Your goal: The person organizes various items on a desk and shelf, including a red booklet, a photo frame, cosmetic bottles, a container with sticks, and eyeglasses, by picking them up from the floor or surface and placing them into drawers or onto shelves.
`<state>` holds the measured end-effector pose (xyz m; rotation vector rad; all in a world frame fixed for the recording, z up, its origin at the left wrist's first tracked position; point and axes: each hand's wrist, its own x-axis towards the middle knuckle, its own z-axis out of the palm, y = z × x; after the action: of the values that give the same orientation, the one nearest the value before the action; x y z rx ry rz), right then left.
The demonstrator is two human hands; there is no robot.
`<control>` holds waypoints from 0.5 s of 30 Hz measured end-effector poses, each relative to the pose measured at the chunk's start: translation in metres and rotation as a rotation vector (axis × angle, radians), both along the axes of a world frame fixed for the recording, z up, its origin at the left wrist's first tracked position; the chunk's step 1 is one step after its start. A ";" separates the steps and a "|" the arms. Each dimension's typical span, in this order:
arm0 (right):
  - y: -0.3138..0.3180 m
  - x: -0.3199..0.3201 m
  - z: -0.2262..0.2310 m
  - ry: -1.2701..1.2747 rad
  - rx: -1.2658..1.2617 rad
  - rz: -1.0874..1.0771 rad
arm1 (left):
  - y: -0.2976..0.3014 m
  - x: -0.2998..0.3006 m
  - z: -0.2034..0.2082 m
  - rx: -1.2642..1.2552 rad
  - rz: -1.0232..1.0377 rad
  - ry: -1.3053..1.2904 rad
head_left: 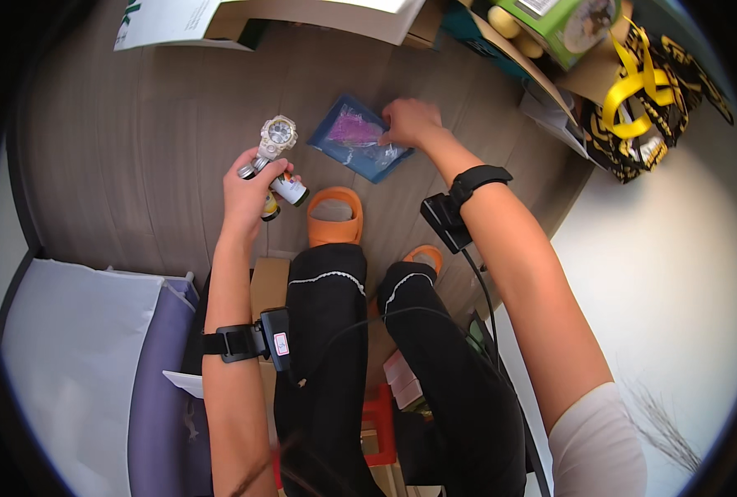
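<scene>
My left hand [248,192] is closed around a pale wristwatch [279,133] with a round dial and several small bottles. One is a white bottle [291,189] with a dark cap; another, partly covered by my fingers, shows a yellow label [270,204]. On the floor to the right lies a flat blue pouch [374,171] with a clear window. Something pink [355,129] shows inside it. My right hand [415,123] has its fingers curled at the pouch's right edge, gripping it; the fingertips are partly hidden.
White cardboard boxes [188,23] stand along the far side. At the far right are a green box [563,29] and a black bag with yellow ribbon [633,103]. My orange slippers [335,236] are below the pouch. A purple-and-white fabric bin [149,373] stands left.
</scene>
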<state>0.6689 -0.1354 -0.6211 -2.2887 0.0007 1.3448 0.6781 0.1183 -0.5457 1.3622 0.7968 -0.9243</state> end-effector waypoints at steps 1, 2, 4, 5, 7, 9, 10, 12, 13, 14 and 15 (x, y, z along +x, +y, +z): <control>-0.008 -0.008 0.002 -0.008 -0.014 -0.018 | -0.003 0.002 0.002 -0.009 -0.012 -0.013; -0.014 -0.017 0.005 0.236 0.115 -0.277 | -0.007 0.004 0.005 -0.018 -0.026 -0.028; -0.015 -0.039 0.019 0.462 0.255 -0.579 | -0.006 0.005 0.014 -0.012 -0.082 -0.032; -0.021 -0.046 0.030 0.486 0.320 -0.702 | -0.011 0.006 0.020 -0.015 -0.087 -0.057; -0.027 -0.083 0.056 0.488 0.487 -1.003 | -0.015 0.007 0.036 -0.038 -0.134 -0.100; -0.046 -0.112 0.080 0.359 0.585 -1.127 | -0.039 0.009 0.060 -0.065 -0.172 -0.140; -0.036 -0.135 0.101 0.290 0.667 -1.276 | -0.033 0.008 0.075 -0.082 -0.222 -0.134; -0.037 -0.149 0.155 0.340 0.652 -1.390 | -0.033 0.002 0.105 -0.072 -0.286 -0.164; -0.036 -0.188 0.172 0.263 0.622 -1.423 | -0.028 -0.004 0.118 -0.118 -0.336 -0.233; -0.040 -0.197 0.196 0.307 0.607 -1.446 | -0.026 -0.017 0.134 -0.120 -0.356 -0.245; -0.038 -0.225 0.214 0.280 0.606 -1.465 | -0.024 -0.028 0.147 -0.118 -0.363 -0.267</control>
<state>0.4436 -0.1735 -0.4067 -1.0019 0.9864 0.6367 0.6501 0.0945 -0.3983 1.5139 0.2909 -1.0232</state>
